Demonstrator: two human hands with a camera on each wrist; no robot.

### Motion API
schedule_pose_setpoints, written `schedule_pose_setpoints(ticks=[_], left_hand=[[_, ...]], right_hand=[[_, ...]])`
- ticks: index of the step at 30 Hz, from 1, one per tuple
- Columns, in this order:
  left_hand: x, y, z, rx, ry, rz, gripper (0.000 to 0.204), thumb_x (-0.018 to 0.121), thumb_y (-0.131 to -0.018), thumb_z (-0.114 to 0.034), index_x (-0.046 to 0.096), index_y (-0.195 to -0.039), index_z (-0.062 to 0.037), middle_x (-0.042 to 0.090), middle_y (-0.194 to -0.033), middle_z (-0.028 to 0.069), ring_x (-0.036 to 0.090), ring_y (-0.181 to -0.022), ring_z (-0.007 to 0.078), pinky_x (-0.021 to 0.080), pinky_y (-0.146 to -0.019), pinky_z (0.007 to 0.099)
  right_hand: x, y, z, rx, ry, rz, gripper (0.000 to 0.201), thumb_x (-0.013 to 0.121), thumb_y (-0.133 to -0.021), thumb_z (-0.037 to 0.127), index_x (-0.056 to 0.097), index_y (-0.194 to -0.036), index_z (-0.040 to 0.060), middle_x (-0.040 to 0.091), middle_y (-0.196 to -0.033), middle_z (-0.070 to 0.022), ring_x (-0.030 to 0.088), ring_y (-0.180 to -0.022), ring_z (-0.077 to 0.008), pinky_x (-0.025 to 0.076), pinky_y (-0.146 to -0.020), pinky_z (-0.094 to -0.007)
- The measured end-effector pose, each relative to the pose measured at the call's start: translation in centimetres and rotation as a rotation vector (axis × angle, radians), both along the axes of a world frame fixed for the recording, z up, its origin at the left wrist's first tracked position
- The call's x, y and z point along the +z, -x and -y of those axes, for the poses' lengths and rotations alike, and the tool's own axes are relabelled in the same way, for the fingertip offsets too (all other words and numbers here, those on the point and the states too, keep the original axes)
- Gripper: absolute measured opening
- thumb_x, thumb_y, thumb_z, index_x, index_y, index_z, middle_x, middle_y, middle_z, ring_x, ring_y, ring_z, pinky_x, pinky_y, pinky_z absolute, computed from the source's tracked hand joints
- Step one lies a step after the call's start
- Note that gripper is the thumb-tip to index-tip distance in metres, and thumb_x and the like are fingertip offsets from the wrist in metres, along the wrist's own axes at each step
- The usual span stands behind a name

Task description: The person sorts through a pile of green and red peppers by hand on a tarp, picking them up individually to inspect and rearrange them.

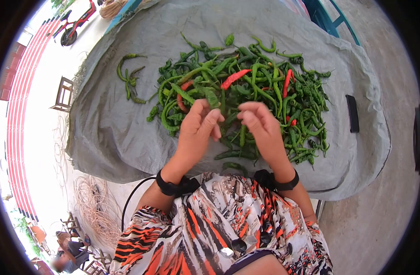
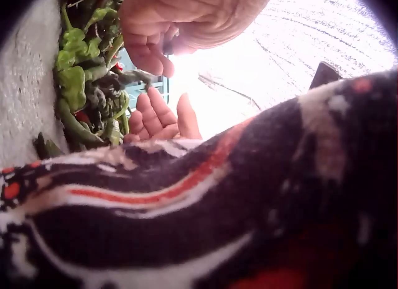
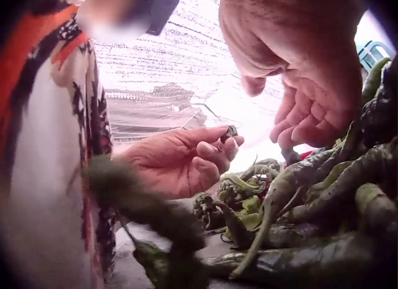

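Observation:
My left hand [image 1: 198, 130] pinches a green chili pepper [image 1: 211, 98] between thumb and fingers, low over the near side of a pepper heap. The right wrist view shows that pinch side-on, with a small dark end of the pepper [image 3: 231, 134] above the thumb and fingertip. A short gap to the right, my right hand [image 1: 264, 130] hovers with fingers loosely bent and nothing seen in them. From the left wrist, the right hand [image 2: 155, 120] shows its palm and spread thumb. Green chili peppers [image 1: 306, 110] lie beyond both hands, with a few red chilies [image 1: 236, 79] among them.
A grey cloth [image 1: 113, 133] covers the table under the heap. Several peppers [image 1: 129, 80] lie apart at the left; a few more [image 1: 235, 167] lie near my body. A black phone-like slab [image 1: 352, 113] rests at the right. A wooden stool [image 1: 63, 94] stands left of the table.

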State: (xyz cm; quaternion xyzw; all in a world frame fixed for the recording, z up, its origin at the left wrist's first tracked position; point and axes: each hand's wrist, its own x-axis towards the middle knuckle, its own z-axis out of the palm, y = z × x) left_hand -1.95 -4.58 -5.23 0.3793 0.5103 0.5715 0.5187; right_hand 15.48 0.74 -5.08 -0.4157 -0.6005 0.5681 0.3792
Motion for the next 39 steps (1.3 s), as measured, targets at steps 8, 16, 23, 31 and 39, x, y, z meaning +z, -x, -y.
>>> schedule_pose_setpoints(ticks=[8,16,23,31,39], left_hand=[[-0.3,2.1,0.4,0.063,-0.008,-0.434,0.029,0.070,-0.089,-0.011,0.058,-0.114,-0.0026,0.044,-0.068,-0.0065,0.039,-0.058,0.0035,0.033,-0.051,0.0207],[1.9,3.2,1.5,-0.128,0.084,-0.852,0.034,0.073,-0.082,-0.011,0.064,-0.114,-0.0105,0.041,-0.061,-0.0010,0.041,-0.055,0.0106,0.035,-0.053,0.0273],[1.1,4.0,2.3,-0.262,-0.022,-1.001,0.030,0.072,-0.079,-0.012,0.065,-0.109,-0.0116,0.053,-0.068,0.0028,0.051,-0.058,0.0196,0.043,-0.058,0.0336],[1.9,1.8,2.3,-0.429,-0.071,-0.613,0.027,0.073,-0.082,-0.009,0.064,-0.107,-0.0056,0.057,-0.074,0.0012,0.051,-0.062,0.0087,0.041,-0.055,0.0261],[1.4,0.6,2.1,-0.414,-0.225,-0.637,0.020,0.071,-0.084,-0.009,0.064,-0.103,-0.0068,0.058,-0.075,0.0026,0.055,-0.064,0.0148,0.045,-0.058,0.0288]], right_hand=[[0.6,-1.1,1.7,0.499,-0.567,0.569,0.015,0.070,-0.081,0.023,0.066,-0.084,0.0094,0.066,-0.074,-0.0072,0.065,-0.070,-0.0277,0.051,-0.061,-0.0372],[1.4,-2.0,3.0,0.790,-0.529,0.977,0.021,0.070,-0.076,0.022,0.062,-0.086,0.0054,0.065,-0.068,-0.0161,0.067,-0.068,-0.0343,0.051,-0.060,-0.0453],[1.4,-1.7,2.9,0.562,-0.490,0.872,0.018,0.067,-0.077,0.018,0.060,-0.091,0.0086,0.066,-0.071,-0.0124,0.067,-0.068,-0.0327,0.050,-0.060,-0.0439],[2.5,-1.4,2.4,0.343,-0.378,0.719,0.022,0.071,-0.077,0.021,0.060,-0.093,0.0101,0.062,-0.063,-0.0068,0.064,-0.061,-0.0281,0.048,-0.055,-0.0401],[1.7,-1.2,2.4,0.357,-0.452,0.702,0.024,0.071,-0.077,0.023,0.061,-0.092,0.0079,0.062,-0.065,-0.0093,0.064,-0.061,-0.0292,0.048,-0.055,-0.0403]])
